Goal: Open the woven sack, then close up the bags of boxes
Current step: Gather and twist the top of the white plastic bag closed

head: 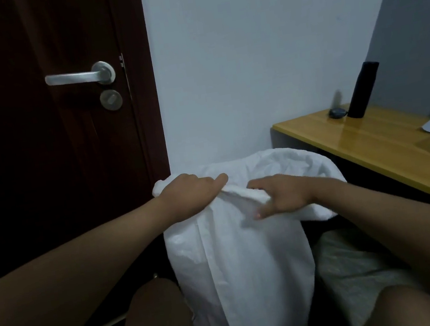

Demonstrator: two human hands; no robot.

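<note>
**Sack held at the top, both hands**

White sack stands upright between the person's knees, before the door and beside the desk. Left hand grips its bunched top edge, fingers curled over the fabric. Right hand pinches the rolled rim, thumb beneath.

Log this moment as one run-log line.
step: opening woven sack | left hand: grips mouth | right hand: grips mouth | bags: unseen
</note>
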